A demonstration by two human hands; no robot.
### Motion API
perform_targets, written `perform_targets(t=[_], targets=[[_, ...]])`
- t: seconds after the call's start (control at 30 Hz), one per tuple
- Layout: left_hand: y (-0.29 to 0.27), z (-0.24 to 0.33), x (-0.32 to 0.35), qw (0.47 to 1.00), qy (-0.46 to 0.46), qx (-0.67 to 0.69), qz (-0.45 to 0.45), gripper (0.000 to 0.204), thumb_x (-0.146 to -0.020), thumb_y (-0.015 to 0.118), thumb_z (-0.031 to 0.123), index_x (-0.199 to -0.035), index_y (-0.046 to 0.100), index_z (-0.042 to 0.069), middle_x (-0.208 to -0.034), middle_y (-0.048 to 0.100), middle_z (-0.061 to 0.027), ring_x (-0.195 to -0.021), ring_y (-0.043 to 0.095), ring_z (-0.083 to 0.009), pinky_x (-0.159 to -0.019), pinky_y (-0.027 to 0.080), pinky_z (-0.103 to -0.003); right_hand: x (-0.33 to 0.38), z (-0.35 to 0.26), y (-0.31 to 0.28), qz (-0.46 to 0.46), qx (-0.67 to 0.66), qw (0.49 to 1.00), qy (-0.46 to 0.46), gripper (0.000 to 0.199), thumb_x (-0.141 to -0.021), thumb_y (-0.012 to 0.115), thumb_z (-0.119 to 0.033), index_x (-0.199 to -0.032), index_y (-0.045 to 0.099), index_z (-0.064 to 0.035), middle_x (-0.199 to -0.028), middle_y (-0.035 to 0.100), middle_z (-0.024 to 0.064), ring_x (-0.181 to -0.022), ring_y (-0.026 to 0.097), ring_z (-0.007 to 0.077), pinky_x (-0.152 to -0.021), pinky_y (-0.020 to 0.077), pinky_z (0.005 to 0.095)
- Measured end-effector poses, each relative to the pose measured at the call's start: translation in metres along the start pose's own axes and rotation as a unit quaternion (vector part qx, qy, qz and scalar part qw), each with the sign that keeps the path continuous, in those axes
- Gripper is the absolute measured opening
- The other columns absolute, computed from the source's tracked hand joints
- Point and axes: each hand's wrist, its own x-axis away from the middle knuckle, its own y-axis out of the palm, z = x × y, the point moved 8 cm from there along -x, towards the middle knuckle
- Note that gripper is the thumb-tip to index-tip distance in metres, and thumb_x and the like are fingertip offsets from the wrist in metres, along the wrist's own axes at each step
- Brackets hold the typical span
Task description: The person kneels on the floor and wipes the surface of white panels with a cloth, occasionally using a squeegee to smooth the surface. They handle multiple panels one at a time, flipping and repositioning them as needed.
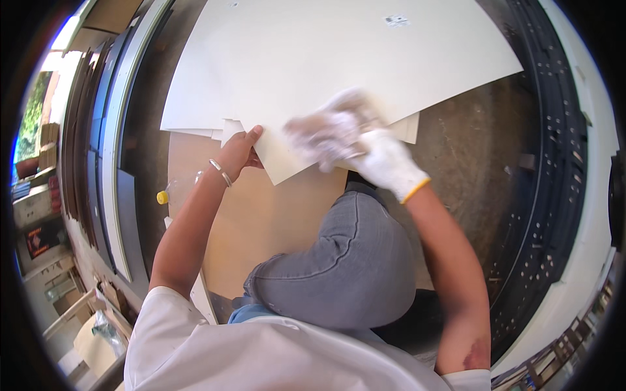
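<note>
My left hand (242,153), bare with a bracelet at the wrist, grips the left edge of a narrow cream-white panel (283,167); its thumb lies on top and the fingers curl under. In a white knit glove with a yellow cuff, my right hand (385,159) is closed on a crumpled whitish rag (326,133) over that panel. The rag is smeared by motion, so whether it touches the surface is unclear. Beyond both hands spreads a large white sheet (287,58) with a small label (396,21) near its far side.
Under my bent leg lies a tan board (261,215). A bottle with a yellow cap (162,197) is beside its left edge. Long panels (107,143) lean at the left. Dark perforated metal strips (548,195) run along the right, past the concrete floor (456,156).
</note>
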Motion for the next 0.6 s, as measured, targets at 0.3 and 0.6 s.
perform_targets(t=[0.3,0.6], targets=[[0.005,-0.004,0.020,0.989,0.061,-0.012,0.133,0.046,-0.100,0.070,0.027,-0.130,0.059,-0.006,-0.105,0.072,-0.0130,-0.091,0.072,-0.0222,-0.075,0.060,-0.036,0.068,0.042,-0.020,0.167,-0.579,0.752,0.268,0.039,-0.107,0.057,-0.030,-0.130,0.064,0.0003,-0.120,0.072,0.0092,-0.096,0.073,0.0246,-0.086,0.0585,0.0370],[0.075,0.023,0.120,0.787,0.401,-0.406,0.235,0.051,-0.097,0.067,0.019,-0.147,0.060,0.015,-0.169,0.034,-0.0164,-0.156,0.025,-0.0426,-0.126,0.023,-0.055,0.215,0.093,-0.112,0.424,-0.659,0.612,0.102,0.063,-0.106,0.060,-0.040,-0.160,0.040,-0.0147,-0.162,0.045,0.0131,-0.146,0.047,0.0386,-0.119,0.0414,0.0594]])
